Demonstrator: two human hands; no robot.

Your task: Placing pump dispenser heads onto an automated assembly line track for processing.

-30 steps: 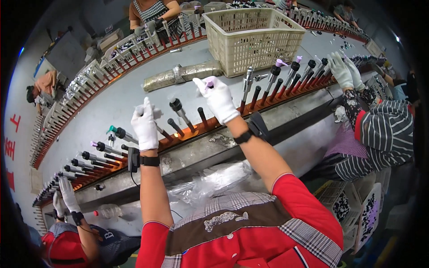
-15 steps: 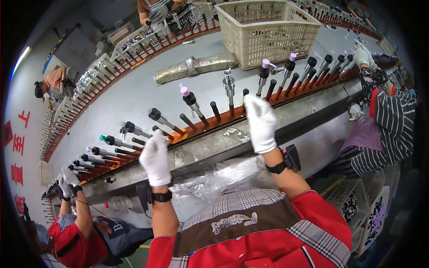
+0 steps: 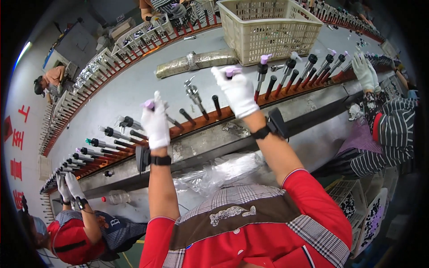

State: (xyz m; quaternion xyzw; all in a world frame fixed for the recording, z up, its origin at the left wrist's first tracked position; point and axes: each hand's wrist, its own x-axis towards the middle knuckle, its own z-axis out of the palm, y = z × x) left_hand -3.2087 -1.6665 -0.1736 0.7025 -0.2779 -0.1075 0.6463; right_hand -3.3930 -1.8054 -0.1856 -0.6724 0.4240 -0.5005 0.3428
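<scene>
Grey table [image 3: 111, 102] curves through the workroom, a row of dark-tipped rods [image 3: 216, 106] lining its near edge. Over that edge, the person's white-gloved left hand [image 3: 155, 125] closes around one lilac pump top [image 3: 149, 104], which shows beside the thumb, with a finger pointing up. Farther right along the same edge, the gloved right hand [image 3: 240, 94] curls around another lilac pump top [image 3: 231, 72]; how firmly either hand grips, I cannot tell. Between them stands a silver pump [image 3: 193, 92]. Toward the far edge sits a pale plastic basket [image 3: 254, 44], with a wrapped bundle [image 3: 201, 62] lying just left of it. Near the right end, a co-worker's gloved hands [image 3: 364, 73] are raised.
</scene>
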